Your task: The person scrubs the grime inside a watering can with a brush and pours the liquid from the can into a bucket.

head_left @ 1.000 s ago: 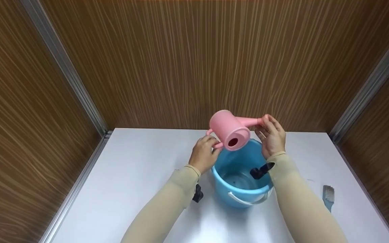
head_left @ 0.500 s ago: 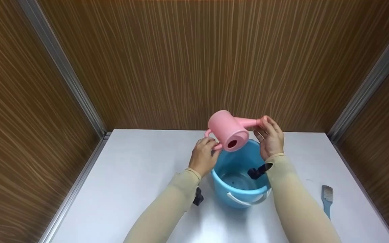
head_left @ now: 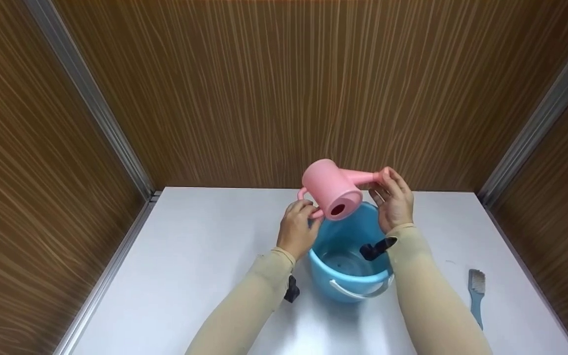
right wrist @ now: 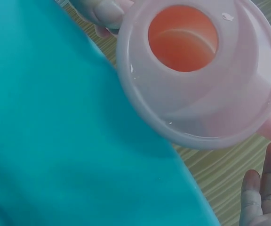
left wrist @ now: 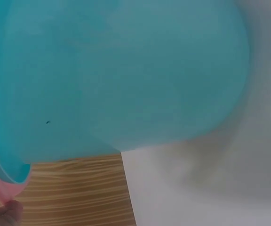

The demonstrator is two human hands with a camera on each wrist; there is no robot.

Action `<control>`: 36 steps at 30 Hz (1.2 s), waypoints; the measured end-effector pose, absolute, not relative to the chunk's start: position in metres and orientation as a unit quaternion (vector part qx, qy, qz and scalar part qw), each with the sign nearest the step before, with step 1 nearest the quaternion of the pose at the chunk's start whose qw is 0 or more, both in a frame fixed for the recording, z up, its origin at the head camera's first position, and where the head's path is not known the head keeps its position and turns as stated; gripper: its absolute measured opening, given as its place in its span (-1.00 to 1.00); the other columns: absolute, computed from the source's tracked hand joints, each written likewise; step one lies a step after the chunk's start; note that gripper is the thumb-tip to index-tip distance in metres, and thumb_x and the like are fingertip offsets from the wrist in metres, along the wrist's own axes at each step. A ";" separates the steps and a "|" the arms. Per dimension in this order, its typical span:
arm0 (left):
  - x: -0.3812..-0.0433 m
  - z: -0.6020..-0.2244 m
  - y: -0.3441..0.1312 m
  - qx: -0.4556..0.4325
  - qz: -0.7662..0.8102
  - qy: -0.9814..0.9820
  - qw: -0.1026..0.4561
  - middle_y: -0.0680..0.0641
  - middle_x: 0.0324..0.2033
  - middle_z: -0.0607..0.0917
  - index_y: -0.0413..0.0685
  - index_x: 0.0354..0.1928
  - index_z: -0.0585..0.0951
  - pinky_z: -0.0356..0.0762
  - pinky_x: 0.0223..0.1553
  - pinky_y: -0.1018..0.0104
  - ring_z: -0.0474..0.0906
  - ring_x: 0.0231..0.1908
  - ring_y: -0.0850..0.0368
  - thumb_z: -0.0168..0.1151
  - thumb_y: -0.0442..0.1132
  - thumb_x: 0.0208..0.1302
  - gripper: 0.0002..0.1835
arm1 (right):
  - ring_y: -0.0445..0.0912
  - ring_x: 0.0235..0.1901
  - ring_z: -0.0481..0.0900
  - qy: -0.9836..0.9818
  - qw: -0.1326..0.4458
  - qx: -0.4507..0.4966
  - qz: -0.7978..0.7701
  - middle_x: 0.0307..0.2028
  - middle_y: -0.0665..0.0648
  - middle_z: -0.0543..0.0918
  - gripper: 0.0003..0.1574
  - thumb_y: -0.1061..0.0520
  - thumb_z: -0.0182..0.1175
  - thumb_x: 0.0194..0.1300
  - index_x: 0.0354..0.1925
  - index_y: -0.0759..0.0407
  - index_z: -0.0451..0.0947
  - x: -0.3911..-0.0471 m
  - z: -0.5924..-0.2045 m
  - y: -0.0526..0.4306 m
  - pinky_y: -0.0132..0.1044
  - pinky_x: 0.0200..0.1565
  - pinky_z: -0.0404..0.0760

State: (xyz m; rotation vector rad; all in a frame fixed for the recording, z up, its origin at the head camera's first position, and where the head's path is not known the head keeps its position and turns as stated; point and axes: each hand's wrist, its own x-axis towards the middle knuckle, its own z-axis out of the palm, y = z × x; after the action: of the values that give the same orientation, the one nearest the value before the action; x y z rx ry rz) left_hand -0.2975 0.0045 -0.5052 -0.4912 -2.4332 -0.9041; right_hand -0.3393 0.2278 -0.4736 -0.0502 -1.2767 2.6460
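Observation:
A pink watering can [head_left: 327,185] is held tilted over the far side of a blue bucket [head_left: 326,285], its round top opening facing me. My left hand [head_left: 298,227] grips the can's handle at the left. At the right, my right hand [head_left: 396,204] pinches the tip of the spout [head_left: 358,176]. The right wrist view looks at the can's top [right wrist: 206,103] and its hole, with my right fingers [right wrist: 270,183] at the spout. Mostly the bucket's outer wall [left wrist: 126,80] fills the left wrist view; only a bit of my left hand [left wrist: 6,214] shows there.
A blue-handled brush [head_left: 477,296] lies at the right of the white tabletop [head_left: 205,246]. The bucket's white handle [head_left: 358,295] hangs at its front. Wood-grain panels [head_left: 284,93] enclose the table at the back and both sides.
Both hands keep their hold on the watering can, which stays at the same tilt. My right forearm has shifted slightly left, and more of the brush's handle shows.

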 end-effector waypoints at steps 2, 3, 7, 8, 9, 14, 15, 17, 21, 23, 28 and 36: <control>-0.297 -0.506 0.004 -0.176 -0.330 -0.895 0.244 0.02 -0.08 0.54 0.01 -0.15 0.62 0.34 0.06 0.35 0.38 -0.02 0.20 0.17 0.00 0.21 -0.72 | 0.08 -0.06 0.48 -0.430 0.101 -0.016 0.897 -0.15 0.17 0.56 -0.39 -0.01 0.27 0.15 0.13 0.14 0.38 -0.339 -0.473 0.227 0.00 0.13 0.28; -0.297 -0.506 0.003 -0.176 -0.328 -0.896 0.242 0.02 -0.08 0.54 0.01 -0.14 0.62 0.33 0.06 0.35 0.38 -0.02 0.20 0.16 0.00 0.21 -0.71 | 0.08 -0.06 0.48 -0.426 0.100 -0.016 0.899 -0.15 0.17 0.57 -0.39 -0.01 0.27 0.15 0.13 0.14 0.38 -0.339 -0.473 0.226 0.00 0.14 0.27; -0.297 -0.508 0.002 -0.180 -0.316 -0.899 0.246 0.00 -0.06 0.53 -0.01 -0.11 0.62 0.34 0.06 0.34 0.37 0.00 0.18 0.15 -0.01 0.22 -0.70 | 0.06 -0.08 0.50 -0.422 0.098 -0.015 0.901 -0.15 0.17 0.57 -0.39 0.01 0.27 0.15 0.14 0.14 0.38 -0.339 -0.474 0.225 -0.01 0.13 0.28; -0.297 -0.508 0.001 -0.183 -0.312 -0.898 0.250 -0.02 -0.06 0.54 -0.03 -0.11 0.62 0.33 0.07 0.33 0.37 0.00 0.17 0.16 -0.03 0.22 -0.70 | 0.06 -0.09 0.50 -0.422 0.099 -0.014 0.901 -0.16 0.17 0.58 -0.40 0.01 0.27 0.15 0.13 0.14 0.38 -0.339 -0.474 0.224 -0.02 0.13 0.29; -0.297 -0.509 0.001 -0.186 -0.308 -0.898 0.255 -0.04 -0.07 0.54 -0.05 -0.11 0.62 0.33 0.08 0.32 0.37 0.01 0.15 0.17 -0.04 0.22 -0.70 | 0.06 -0.10 0.50 -0.422 0.099 -0.012 0.901 -0.17 0.16 0.58 -0.40 0.02 0.27 0.15 0.13 0.15 0.38 -0.339 -0.475 0.224 -0.02 0.13 0.29; -0.297 -0.511 0.002 -0.186 -0.291 -0.900 0.266 -0.04 -0.08 0.55 -0.06 -0.13 0.62 0.27 0.12 0.32 0.36 0.03 0.14 0.19 -0.06 0.22 -0.72 | 0.03 -0.15 0.51 -0.418 0.105 -0.008 0.903 -0.21 0.14 0.59 -0.40 0.04 0.27 0.16 0.14 0.16 0.38 -0.340 -0.475 0.224 -0.02 0.12 0.30; -0.297 -0.511 0.003 -0.185 -0.290 -0.901 0.265 -0.03 -0.08 0.54 -0.05 -0.13 0.62 0.26 0.13 0.32 0.35 0.03 0.15 0.19 -0.06 0.22 -0.72 | 0.02 -0.16 0.51 -0.416 0.106 -0.008 0.903 -0.21 0.13 0.59 -0.40 0.04 0.27 0.16 0.14 0.16 0.38 -0.341 -0.475 0.224 -0.02 0.11 0.30; -0.297 -0.510 0.004 -0.184 -0.289 -0.902 0.263 -0.03 -0.08 0.54 -0.05 -0.13 0.62 0.27 0.13 0.32 0.35 0.03 0.15 0.20 -0.06 0.21 -0.72 | 0.01 -0.17 0.52 -0.414 0.107 -0.010 0.904 -0.23 0.12 0.60 -0.40 0.03 0.28 0.14 0.13 0.15 0.39 -0.342 -0.474 0.224 -0.03 0.11 0.31; -0.298 -0.508 0.004 -0.181 -0.279 -0.905 0.264 -0.02 -0.08 0.54 -0.05 -0.12 0.62 0.27 0.12 0.31 0.35 0.03 0.14 0.20 -0.06 0.21 -0.71 | 0.01 -0.17 0.52 -0.417 0.111 -0.010 0.902 -0.24 0.11 0.61 -0.41 0.03 0.29 0.14 0.12 0.15 0.40 -0.343 -0.473 0.224 -0.03 0.10 0.32; -0.298 -0.507 0.004 -0.182 -0.274 -0.906 0.264 -0.02 -0.08 0.54 -0.06 -0.11 0.62 0.28 0.12 0.31 0.36 0.03 0.14 0.18 -0.06 0.22 -0.71 | 0.02 -0.17 0.53 -0.417 0.112 -0.011 0.902 -0.23 0.12 0.61 -0.42 0.03 0.28 0.14 0.11 0.15 0.41 -0.343 -0.473 0.224 -0.02 0.10 0.32; -0.296 -0.506 0.002 -0.182 -0.267 -0.909 0.262 -0.01 -0.07 0.53 -0.06 -0.10 0.61 0.28 0.12 0.31 0.35 0.04 0.14 0.18 -0.07 0.23 -0.72 | 0.04 -0.14 0.52 -0.418 0.108 -0.012 0.902 -0.21 0.13 0.61 -0.43 0.03 0.27 0.16 0.12 0.14 0.41 -0.343 -0.472 0.223 -0.02 0.11 0.31; -0.292 -0.504 -0.003 -0.180 -0.251 -0.913 0.267 0.00 -0.06 0.53 -0.03 -0.09 0.60 0.26 0.13 0.33 0.34 0.05 0.15 0.18 -0.06 0.23 -0.71 | 0.07 -0.11 0.50 -0.420 0.100 -0.007 0.902 -0.17 0.17 0.59 -0.40 0.03 0.26 0.17 0.15 0.14 0.38 -0.340 -0.470 0.218 -0.02 0.12 0.29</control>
State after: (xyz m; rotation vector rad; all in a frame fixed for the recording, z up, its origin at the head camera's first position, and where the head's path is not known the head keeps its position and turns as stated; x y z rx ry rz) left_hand -0.2924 -0.0032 -0.5040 -0.4867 -2.4634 -0.6782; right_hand -0.3403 0.2177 -0.4700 -0.0207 -1.2412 2.6674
